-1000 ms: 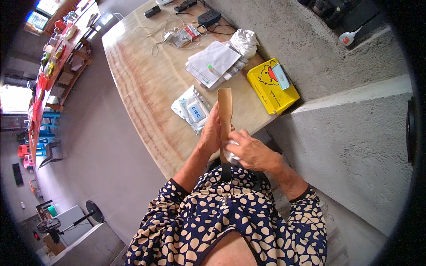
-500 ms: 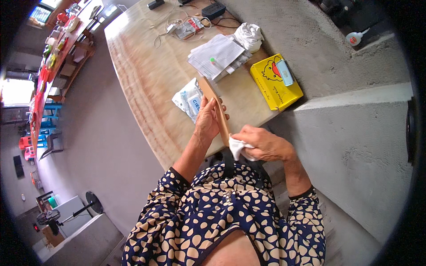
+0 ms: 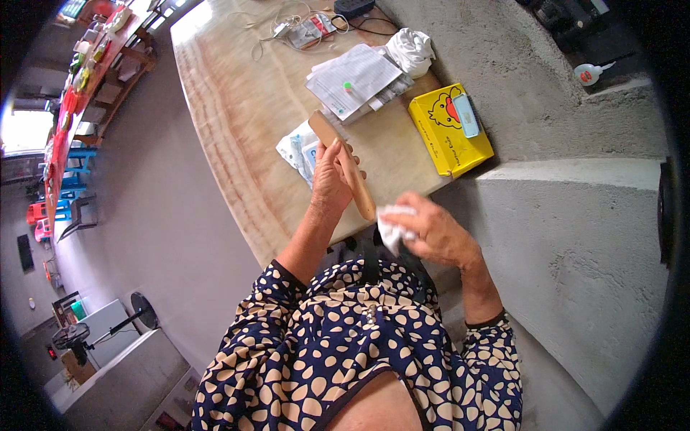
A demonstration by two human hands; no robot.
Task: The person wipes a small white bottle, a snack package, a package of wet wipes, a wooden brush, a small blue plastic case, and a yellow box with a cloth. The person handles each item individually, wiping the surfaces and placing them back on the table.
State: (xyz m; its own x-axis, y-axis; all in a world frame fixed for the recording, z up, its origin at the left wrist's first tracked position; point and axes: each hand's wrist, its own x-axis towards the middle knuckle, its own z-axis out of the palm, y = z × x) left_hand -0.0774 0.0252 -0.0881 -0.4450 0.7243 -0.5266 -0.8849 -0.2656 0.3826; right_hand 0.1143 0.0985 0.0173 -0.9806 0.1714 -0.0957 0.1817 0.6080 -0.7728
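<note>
My left hand is closed around the middle of a long, flat, tan wooden piece. The piece slants above the table's near edge, its wider end pointing away from me and its narrower, rounded end toward my right hand. Its exact kind I cannot make out. A crumpled white cloth is pinched in the fingers of my right hand, a short way off the narrow end. Beneath my left hand and the wood lies a white and blue soft packet, partly covered.
On the marbled table lie papers, a bundled white cloth, tangled cables and a yellow box bearing a light blue case. A grey concrete wall stands to the right. A fan is at lower left.
The cloth in my right hand has come off the wood's near end and shifted slightly right. In my left hand the wooden piece has turned, showing more of its flat face.
</note>
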